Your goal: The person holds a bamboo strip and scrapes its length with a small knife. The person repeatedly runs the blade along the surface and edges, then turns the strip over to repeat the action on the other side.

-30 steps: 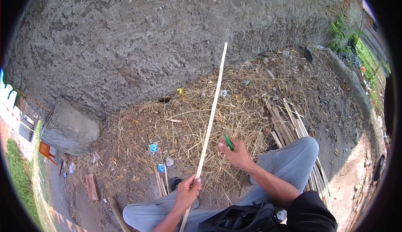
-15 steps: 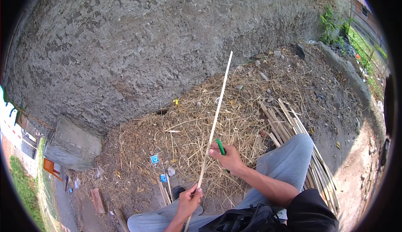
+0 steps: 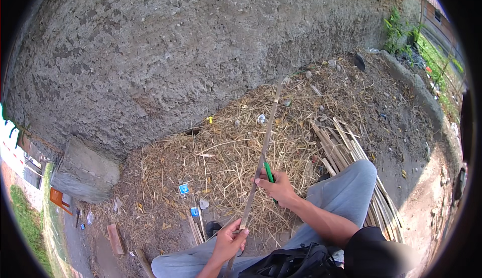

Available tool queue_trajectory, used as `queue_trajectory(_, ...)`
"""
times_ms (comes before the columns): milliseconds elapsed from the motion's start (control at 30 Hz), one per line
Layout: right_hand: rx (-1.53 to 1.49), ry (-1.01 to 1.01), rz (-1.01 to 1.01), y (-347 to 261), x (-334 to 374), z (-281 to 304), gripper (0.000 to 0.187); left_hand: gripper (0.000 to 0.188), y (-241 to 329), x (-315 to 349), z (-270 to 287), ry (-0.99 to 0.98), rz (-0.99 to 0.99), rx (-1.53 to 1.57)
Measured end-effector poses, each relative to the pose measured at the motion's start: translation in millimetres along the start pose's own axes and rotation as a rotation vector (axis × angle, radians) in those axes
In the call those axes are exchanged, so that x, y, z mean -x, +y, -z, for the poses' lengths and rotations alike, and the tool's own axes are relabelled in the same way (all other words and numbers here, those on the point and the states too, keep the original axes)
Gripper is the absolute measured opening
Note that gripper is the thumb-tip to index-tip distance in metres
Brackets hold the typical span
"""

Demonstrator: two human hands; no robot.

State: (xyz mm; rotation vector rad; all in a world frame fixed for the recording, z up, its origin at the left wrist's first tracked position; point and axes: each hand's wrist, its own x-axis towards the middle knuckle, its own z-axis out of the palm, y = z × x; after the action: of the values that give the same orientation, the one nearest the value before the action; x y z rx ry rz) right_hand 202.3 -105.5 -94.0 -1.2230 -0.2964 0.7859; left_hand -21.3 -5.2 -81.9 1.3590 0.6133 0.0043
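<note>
A long, thin bamboo strip [image 3: 271, 123] slants up and away from my lap, its darker side now facing me. Near its lower end, my left hand [image 3: 230, 242] is closed round it, fingers bent. Higher up, my right hand [image 3: 279, 187] pinches the strip while also gripping a green-handled knife [image 3: 269, 171]. The knife lies against the strip; most of its blade is hidden or too thin to make out. The strip's bottom end passes below my left hand over my leg.
Pale shavings [image 3: 241, 160] cover the ground before me. A stack of bamboo strips [image 3: 351, 150] lies by my right knee, shorter strips [image 3: 195, 229] by my left foot. A rough wall [image 3: 201, 47] rises ahead, with a concrete block [image 3: 86, 170] at left.
The strip has turned from its pale face to its darker one, and its far tip sits slightly lower. My hands have barely shifted, both still holding it.
</note>
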Motion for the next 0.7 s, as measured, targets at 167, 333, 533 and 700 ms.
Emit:
queue_trajectory(167, 0.057, -0.011, -0.058, -3.4, 1.7, -3.3, 0.029, 0.040, 0.6, 2.0, 1.8, -0.018, 0.040, -0.063)
queue_trajectory(333, 0.010, -0.024, -0.018, 0.1, 0.8, -4.8, 0.032, 0.037, 2.1, 2.1, 2.6, -0.024, 0.023, -0.062)
queue_trajectory(533, 0.007, -0.034, -0.008, 0.7, 0.7, -4.2, 0.034, 0.037, 2.5, 2.1, 1.9, -0.022, 0.031, -0.060)
queue_trajectory(700, 0.040, -0.041, -0.002, 0.3, 0.5, -2.7, 0.033, 0.039, -1.7, 1.3, 3.5, -0.052, 0.032, -0.029)
